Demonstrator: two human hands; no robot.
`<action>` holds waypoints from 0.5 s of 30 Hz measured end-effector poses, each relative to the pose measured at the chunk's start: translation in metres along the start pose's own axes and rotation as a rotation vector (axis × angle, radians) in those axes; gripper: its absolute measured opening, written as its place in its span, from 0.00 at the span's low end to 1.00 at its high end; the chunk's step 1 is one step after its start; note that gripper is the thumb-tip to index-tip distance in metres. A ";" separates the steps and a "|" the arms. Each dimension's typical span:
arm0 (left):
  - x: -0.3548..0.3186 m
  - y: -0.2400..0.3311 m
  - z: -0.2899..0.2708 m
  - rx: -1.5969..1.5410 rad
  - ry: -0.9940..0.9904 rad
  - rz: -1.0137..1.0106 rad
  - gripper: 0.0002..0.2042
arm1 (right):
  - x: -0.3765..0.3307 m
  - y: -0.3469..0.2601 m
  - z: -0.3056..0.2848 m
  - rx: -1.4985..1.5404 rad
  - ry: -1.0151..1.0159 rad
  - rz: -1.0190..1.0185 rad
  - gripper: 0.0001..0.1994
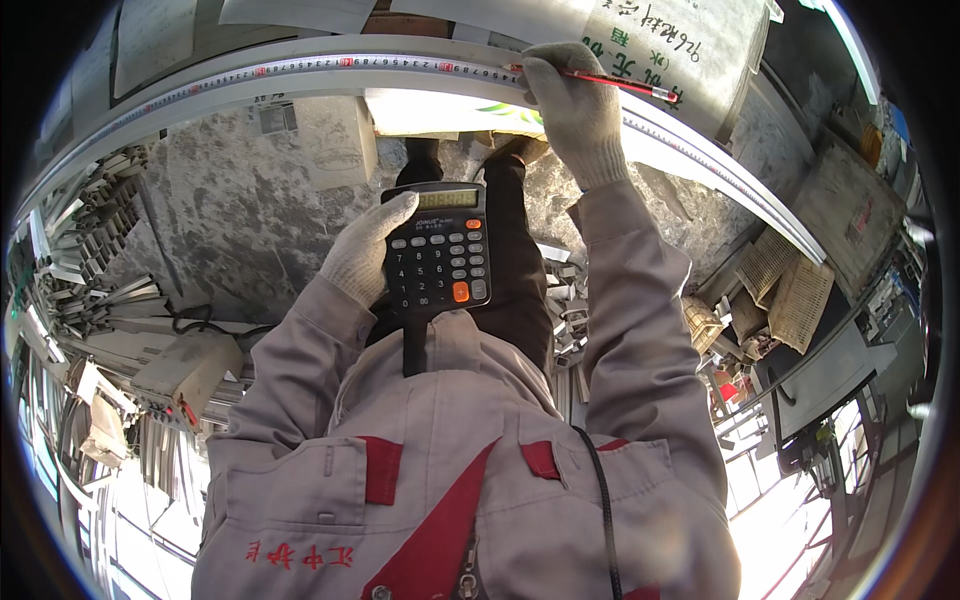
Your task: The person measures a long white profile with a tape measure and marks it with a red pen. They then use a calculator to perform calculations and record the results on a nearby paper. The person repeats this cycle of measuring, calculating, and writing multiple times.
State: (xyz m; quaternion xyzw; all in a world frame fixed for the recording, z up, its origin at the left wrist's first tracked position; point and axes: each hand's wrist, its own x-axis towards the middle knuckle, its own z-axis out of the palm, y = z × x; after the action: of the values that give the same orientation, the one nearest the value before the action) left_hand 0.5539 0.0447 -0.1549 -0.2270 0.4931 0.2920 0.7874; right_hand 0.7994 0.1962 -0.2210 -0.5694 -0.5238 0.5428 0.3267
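My left hand [362,245], in a pale knitted glove, is closed on the left edge of a black desk calculator [425,240], its thumb lying near the display. The calculator is in front of my waist with its keys facing up. My right hand [575,105], gloved alike, grips a red pencil [630,86] that lies crosswise through its fingers. It rests at a long white metal profile [220,95] that runs across in front of me. Along the profile lies a measuring tape [390,64] with black and red marks; the right hand covers a part of it.
Beyond the profile sits a pale board with handwriting [690,50]. Stacks of cut metal profiles [95,210] and a box [190,375] stand at the left. Several plastic baskets [800,300] are at the right. My feet stand on a stained concrete floor [230,210].
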 end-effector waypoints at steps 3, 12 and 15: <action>0.003 -0.002 -0.006 0.023 0.004 0.004 0.20 | 0.000 -0.001 -0.001 -0.021 -0.012 0.011 0.09; 0.005 -0.004 -0.007 -0.025 0.023 0.010 0.17 | -0.001 -0.001 0.002 0.046 -0.008 0.001 0.08; 0.005 -0.005 -0.007 -0.014 0.040 0.014 0.18 | 0.000 0.000 0.001 0.044 -0.017 0.024 0.08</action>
State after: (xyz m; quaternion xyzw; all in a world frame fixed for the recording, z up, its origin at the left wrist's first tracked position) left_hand 0.5546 0.0382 -0.1619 -0.2346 0.5084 0.2963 0.7738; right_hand 0.7987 0.1959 -0.2214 -0.5637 -0.5076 0.5630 0.3281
